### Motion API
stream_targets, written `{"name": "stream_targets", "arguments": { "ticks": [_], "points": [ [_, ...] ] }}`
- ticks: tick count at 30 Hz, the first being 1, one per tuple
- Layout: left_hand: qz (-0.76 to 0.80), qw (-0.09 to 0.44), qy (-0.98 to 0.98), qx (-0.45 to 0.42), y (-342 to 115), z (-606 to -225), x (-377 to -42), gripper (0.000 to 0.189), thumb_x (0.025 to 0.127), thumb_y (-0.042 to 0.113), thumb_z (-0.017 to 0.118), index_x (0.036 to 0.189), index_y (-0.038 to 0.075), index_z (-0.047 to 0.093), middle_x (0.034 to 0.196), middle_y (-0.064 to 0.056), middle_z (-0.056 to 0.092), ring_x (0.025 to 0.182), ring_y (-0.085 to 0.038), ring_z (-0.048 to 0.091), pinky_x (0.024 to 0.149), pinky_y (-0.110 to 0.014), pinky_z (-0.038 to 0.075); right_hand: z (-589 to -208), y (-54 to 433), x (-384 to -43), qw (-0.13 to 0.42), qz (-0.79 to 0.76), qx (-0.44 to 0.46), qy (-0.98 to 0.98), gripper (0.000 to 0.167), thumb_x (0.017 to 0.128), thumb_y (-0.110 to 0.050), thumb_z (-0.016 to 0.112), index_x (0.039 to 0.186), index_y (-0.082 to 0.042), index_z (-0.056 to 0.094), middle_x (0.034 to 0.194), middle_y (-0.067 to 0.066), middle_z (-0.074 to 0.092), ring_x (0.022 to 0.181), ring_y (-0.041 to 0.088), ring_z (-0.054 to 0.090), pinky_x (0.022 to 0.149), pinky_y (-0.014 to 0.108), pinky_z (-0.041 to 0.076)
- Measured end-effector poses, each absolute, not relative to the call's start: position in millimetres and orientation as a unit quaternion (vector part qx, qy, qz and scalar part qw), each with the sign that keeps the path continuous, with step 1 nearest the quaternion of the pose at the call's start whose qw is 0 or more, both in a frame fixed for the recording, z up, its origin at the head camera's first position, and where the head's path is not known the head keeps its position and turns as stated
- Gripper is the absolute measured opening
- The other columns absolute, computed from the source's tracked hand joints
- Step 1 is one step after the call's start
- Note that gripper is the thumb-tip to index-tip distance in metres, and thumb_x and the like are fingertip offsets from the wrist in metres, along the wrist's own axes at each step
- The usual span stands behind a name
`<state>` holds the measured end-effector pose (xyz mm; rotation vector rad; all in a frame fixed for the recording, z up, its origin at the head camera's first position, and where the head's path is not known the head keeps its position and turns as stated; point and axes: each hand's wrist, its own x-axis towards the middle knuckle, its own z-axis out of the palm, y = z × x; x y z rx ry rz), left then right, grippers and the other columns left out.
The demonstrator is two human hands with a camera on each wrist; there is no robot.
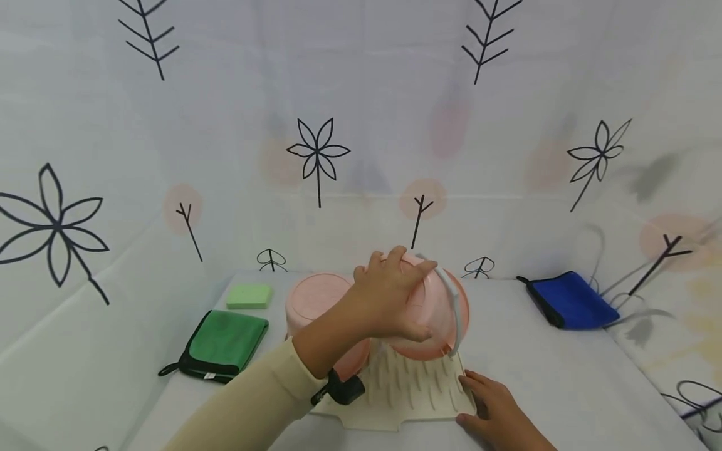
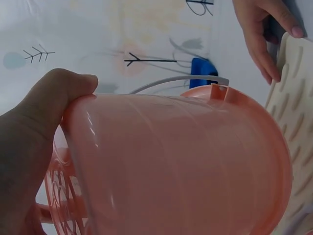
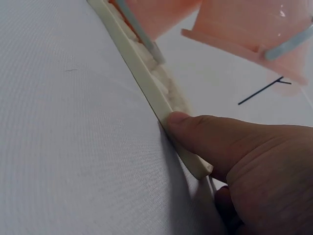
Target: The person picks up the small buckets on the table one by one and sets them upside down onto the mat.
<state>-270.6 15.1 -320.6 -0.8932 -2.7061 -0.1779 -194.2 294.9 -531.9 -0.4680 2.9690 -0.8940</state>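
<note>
My left hand (image 1: 383,300) grips a pink plastic bucket (image 1: 420,307) around its base, fingers spread over it. The bucket is tilted, with its rim low and to the right, and its grey handle (image 1: 455,307) hangs along that side. Beside it a second pink bucket (image 1: 316,297) stands bottom up, partly behind my left forearm. Under them lies a cream ridged draining board (image 1: 417,388). At the board's front right corner is my right hand (image 1: 496,404); in the right wrist view its thumb (image 3: 195,129) presses the board's edge.
To the left lie a folded green cloth (image 1: 222,341) with black trim and a pale green sponge (image 1: 249,296). A folded blue cloth (image 1: 572,300) is at the back right. White patterned fabric (image 1: 366,94) hangs around the white table surface (image 1: 541,376).
</note>
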Motion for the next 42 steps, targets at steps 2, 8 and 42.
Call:
{"name": "stream_targets", "arguments": {
  "ticks": [2,8,42],
  "points": [
    [-0.064,0.132,-0.940,-0.308,18,-327,-275,0.109,0.065,0.083,0.077,0.160,0.050,0.033,0.159,-0.005,0.035,0.126,-0.035,0.047,0.085,-0.058,0.048,-532,295,-193,-0.008,-0.276,-0.155,0.948,0.076,0.083,-0.041,0.087,0.141,0.002,0.062,0.148,0.024,0.057,0.131,0.051,0.054,0.102,0.069,0.045],
    [-0.072,0.084,-0.949,-0.296,27,-343,-289,0.107,0.069,0.081,0.075,0.161,0.051,0.030,0.160,-0.006,0.034,0.126,-0.036,0.047,0.085,-0.058,0.046,-532,294,-192,-0.022,-0.265,-0.153,0.952,0.075,0.082,-0.042,0.087,0.140,0.000,0.063,0.147,0.021,0.058,0.131,0.048,0.054,0.103,0.067,0.046],
    [-0.047,0.010,-0.967,-0.251,102,-373,-334,0.087,0.074,0.089,0.063,0.152,0.054,0.045,0.159,0.003,0.045,0.136,-0.036,0.048,0.102,-0.063,0.040,-526,293,-195,0.049,-0.294,-0.100,0.949,0.078,0.083,-0.045,0.086,0.145,-0.005,0.060,0.154,0.021,0.052,0.138,0.052,0.046,0.108,0.072,0.040]
  ]
}}
